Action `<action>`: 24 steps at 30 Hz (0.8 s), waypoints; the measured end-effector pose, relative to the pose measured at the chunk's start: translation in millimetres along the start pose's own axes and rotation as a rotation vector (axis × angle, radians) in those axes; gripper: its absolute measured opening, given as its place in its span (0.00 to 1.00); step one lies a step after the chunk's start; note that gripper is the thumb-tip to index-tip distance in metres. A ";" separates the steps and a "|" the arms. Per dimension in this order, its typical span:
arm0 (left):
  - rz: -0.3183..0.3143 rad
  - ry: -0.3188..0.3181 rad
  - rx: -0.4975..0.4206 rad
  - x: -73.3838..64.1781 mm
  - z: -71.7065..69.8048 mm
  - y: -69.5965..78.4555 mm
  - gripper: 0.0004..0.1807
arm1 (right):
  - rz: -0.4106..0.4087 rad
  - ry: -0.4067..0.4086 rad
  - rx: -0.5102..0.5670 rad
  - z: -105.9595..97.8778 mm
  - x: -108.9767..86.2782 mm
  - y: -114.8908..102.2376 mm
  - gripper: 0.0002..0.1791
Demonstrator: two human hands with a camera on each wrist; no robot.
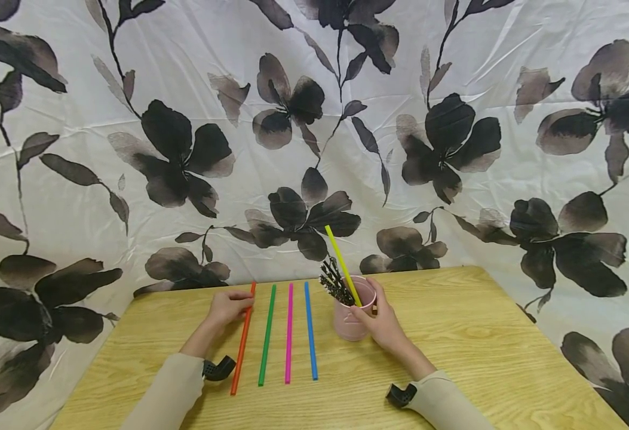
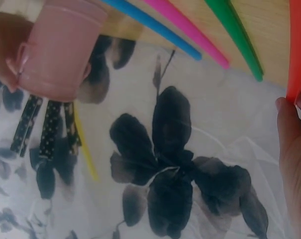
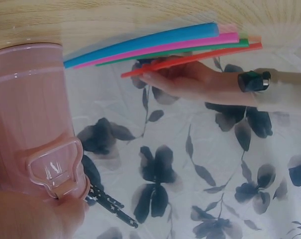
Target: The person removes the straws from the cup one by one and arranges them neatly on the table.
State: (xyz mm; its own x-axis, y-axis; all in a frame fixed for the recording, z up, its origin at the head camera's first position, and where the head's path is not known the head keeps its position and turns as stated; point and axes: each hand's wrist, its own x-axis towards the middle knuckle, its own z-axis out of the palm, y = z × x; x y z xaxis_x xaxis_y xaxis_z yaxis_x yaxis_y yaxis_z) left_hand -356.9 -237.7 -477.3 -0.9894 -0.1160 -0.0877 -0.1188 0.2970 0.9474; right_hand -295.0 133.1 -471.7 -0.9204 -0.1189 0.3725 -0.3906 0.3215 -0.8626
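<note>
My left hand pinches the orange-red straw near its far end, between thumb and finger, as the left wrist view shows too. This straw is the leftmost of a row on the table. My right hand grips the pink bucket at its right side, thumb near the front rim. A small handle sticks out beside the hand in the right wrist view. Inside the upright bucket stand a leaning yellow straw and several shorter black star-patterned straws. Their lower ends are hidden by the bucket.
Between the hands, a green straw, a magenta straw and a blue straw lie apart, roughly parallel, on the wooden table. A white cloth with dark flowers hangs behind the table's far edge.
</note>
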 end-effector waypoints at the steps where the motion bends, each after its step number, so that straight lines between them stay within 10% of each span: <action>1: -0.002 -0.003 0.004 0.6 0.7 0.5 0.14 | -0.001 0.001 0.001 0.2 0.1 0.8 0.42; 24: -0.009 0.050 0.126 13.9 10.9 0.8 0.13 | 0.006 -0.038 0.023 -5.0 -4.3 -23.0 0.41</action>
State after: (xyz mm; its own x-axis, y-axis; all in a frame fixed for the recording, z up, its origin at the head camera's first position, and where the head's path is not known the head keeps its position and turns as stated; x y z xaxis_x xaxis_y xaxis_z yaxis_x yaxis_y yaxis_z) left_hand -371.6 -228.7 -481.1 -0.9831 -0.1657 -0.0778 -0.1407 0.4120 0.9002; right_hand -282.0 130.9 -451.8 -0.9226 -0.1526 0.3542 -0.3847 0.3004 -0.8728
